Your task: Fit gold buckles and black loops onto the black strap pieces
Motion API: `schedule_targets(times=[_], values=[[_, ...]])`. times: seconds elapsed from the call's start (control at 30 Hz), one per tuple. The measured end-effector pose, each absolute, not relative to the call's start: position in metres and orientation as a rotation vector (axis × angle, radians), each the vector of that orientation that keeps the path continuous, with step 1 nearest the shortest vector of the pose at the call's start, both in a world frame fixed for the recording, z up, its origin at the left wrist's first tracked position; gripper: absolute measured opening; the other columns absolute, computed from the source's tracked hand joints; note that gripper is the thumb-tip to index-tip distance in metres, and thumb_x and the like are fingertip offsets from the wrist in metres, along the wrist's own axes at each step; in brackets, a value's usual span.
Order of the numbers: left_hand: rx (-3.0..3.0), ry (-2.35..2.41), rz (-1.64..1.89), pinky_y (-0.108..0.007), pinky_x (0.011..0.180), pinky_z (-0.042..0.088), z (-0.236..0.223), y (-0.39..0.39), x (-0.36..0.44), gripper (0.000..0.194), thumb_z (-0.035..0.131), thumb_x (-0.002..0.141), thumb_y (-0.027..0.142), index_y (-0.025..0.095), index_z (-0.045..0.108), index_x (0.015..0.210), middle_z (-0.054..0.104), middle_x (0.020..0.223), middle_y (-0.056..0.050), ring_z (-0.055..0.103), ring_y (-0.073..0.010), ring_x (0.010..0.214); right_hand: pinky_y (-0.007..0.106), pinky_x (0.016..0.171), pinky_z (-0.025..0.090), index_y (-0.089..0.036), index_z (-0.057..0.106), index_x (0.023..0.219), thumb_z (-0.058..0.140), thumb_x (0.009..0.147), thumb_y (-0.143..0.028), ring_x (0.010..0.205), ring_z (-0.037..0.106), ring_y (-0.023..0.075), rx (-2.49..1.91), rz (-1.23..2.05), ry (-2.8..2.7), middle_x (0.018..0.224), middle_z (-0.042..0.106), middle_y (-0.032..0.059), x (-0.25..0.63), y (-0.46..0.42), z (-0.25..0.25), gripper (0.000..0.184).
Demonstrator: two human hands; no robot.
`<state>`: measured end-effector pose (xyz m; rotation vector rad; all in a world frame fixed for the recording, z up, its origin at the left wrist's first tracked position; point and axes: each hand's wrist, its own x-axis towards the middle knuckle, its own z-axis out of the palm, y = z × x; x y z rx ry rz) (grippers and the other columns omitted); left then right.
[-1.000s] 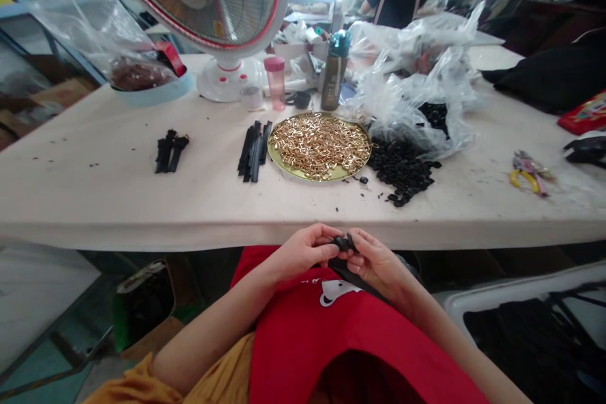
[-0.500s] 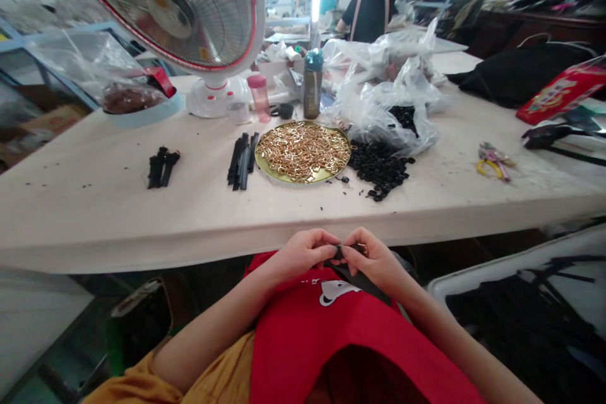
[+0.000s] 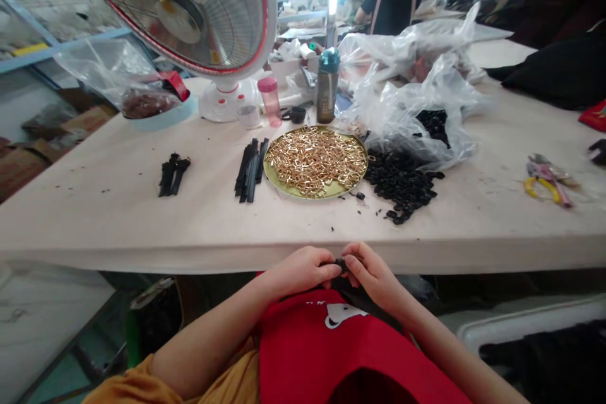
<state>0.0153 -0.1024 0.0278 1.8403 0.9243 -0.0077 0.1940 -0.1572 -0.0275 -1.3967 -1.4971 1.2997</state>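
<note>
In front of the table edge, my left hand (image 3: 316, 268) pinches a small black strap piece (image 3: 339, 263) between thumb and fingers. My right hand (image 3: 367, 268) is closed on the other end of that same piece, close against the left; the fingers hide most of it. Beyond my hands, a round tray (image 3: 303, 193) is heaped with gold metal buckles (image 3: 317, 158). To its right lies a pile of small black buckle-like parts (image 3: 402, 183), partly spilling from a clear plastic bag (image 3: 426, 101). Black strips (image 3: 250, 170) lie left of the tray.
A bundle of black straps (image 3: 173, 175) lies farther left on the table (image 3: 95, 221). Behind stand a fan (image 3: 227, 98), a pink cup (image 3: 269, 101) and a dark bottle (image 3: 326, 88). Yellow-handled pliers (image 3: 542, 186) rest at right. A white bin (image 3: 497, 328) holds black material.
The view has shifted, so the table items appear larger and farther right. My hands stay together on the black piece, with the right fingers slightly rearranged.
</note>
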Motion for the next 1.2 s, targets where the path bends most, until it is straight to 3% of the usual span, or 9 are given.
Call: schedule_targets(times=[0.13, 0.3, 0.4, 0.5, 0.57, 0.73, 0.8, 0.93, 1.2], values=[[1.945, 1.009, -0.038, -0.021, 0.051, 0.031, 0.033, -0.065, 0.006, 0.03, 0.041, 0.081, 0.037, 0.015, 0.06, 0.076, 0.06, 0.067, -0.001, 0.051, -0.0117, 0.06, 0.03, 0.06, 0.04, -0.019, 0.041, 0.107, 0.032, 0.09, -0.043, 0.062, 0.052, 0.016, -1.475, 1.152, -1.645, 0.07, 0.054, 0.0018, 0.194, -0.124, -0.038, 0.031], [2.153, 1.08, -0.105, -0.023, 0.051, 0.031, 0.037, -0.02, 0.002, 0.033, 0.038, 0.082, 0.038, 0.016, 0.062, 0.077, 0.066, 0.073, -0.005, 0.056, -0.0162, 0.064, 0.03, 0.056, 0.043, -0.019, 0.042, 0.104, 0.032, 0.089, -0.045, 0.06, 0.053, 0.0169, -1.419, 1.168, -1.589, 0.066, 0.053, 0.0009, 0.179, -0.077, -0.05, 0.032], [2.291, 1.094, -0.163, -0.026, 0.051, 0.032, 0.026, 0.0, 0.001, 0.034, 0.037, 0.083, 0.038, 0.016, 0.063, 0.084, 0.067, 0.082, -0.009, 0.059, -0.0207, 0.069, 0.031, 0.059, 0.047, -0.02, 0.044, 0.105, 0.033, 0.087, -0.045, 0.064, 0.057, 0.0178, -1.416, 1.149, -1.644, 0.075, 0.059, 0.0043, 0.168, -0.053, -0.057, 0.033], [2.294, 1.088, -0.146, -0.027, 0.055, 0.036, 0.012, 0.018, -0.006, 0.034, 0.037, 0.085, 0.04, 0.017, 0.062, 0.089, 0.067, 0.085, -0.008, 0.06, -0.0207, 0.074, 0.032, 0.065, 0.05, -0.02, 0.048, 0.101, 0.036, 0.085, -0.045, 0.074, 0.062, 0.02, -1.472, 0.998, -1.708, 0.088, 0.063, 0.0082, 0.16, -0.033, -0.062, 0.032], [2.295, 1.135, -0.024, -0.026, 0.062, 0.04, 0.006, 0.032, -0.019, 0.036, 0.04, 0.085, 0.045, 0.018, 0.062, 0.094, 0.067, 0.089, -0.007, 0.06, -0.0199, 0.08, 0.033, 0.062, 0.049, -0.02, 0.05, 0.099, 0.035, 0.084, -0.046, 0.072, 0.063, 0.022, -1.588, 0.843, -1.73, 0.086, 0.064, 0.0083, 0.156, -0.023, -0.064, 0.033], [2.241, 1.948, 0.125, -0.031, 0.079, 0.039, 0.002, 0.072, -0.082, 0.034, 0.048, 0.083, 0.044, 0.015, 0.057, 0.098, 0.062, 0.097, -0.01, 0.056, -0.022, 0.092, 0.035, 0.052, 0.043, -0.019, 0.048, 0.106, 0.032, 0.082, -0.056, 0.059, 0.061, 0.025, -1.832, 0.512, -1.759, 0.07, 0.063, 0.0049, 0.152, -0.012, -0.068, 0.047], [2.089, 2.259, 0.034, -0.031, 0.075, 0.04, -0.001, 0.082, -0.104, 0.032, 0.049, 0.082, 0.041, 0.014, 0.055, 0.098, 0.062, 0.095, -0.01, 0.057, -0.0223, 0.088, 0.033, 0.053, 0.042, -0.018, 0.046, 0.109, 0.033, 0.083, -0.057, 0.059, 0.06, 0.0231, -1.817, 0.479, -1.715, 0.069, 0.062, 0.0036, 0.152, -0.013, -0.071, 0.049], [1.988, 2.361, -0.06, -0.027, 0.065, 0.038, -0.014, 0.081, -0.12, 0.023, 0.046, 0.083, 0.035, 0.014, 0.056, 0.089, 0.063, 0.089, -0.009, 0.059, -0.0198, 0.079, 0.031, 0.056, 0.041, -0.018, 0.046, 0.107, 0.036, 0.085, -0.052, 0.058, 0.058, 0.0198, -1.778, 0.481, -1.655, 0.068, 0.06, 0.0024, 0.155, -0.016, -0.075, 0.042], [2.32, 2.486, 0.285, -0.026, 0.059, 0.034, 0.009, 0.056, -0.127, 0.03, 0.034, 0.088, 0.033, 0.019, 0.059, 0.096, 0.065, 0.087, -0.006, 0.058, -0.0185, 0.073, 0.032, 0.07, 0.042, -0.015, 0.05, 0.103, 0.036, 0.089, -0.033, 0.074, 0.057, 0.0199, -1.639, 0.54, -1.772, 0.08, 0.061, 0.0076, 0.164, -0.027, -0.062, 0.027]])
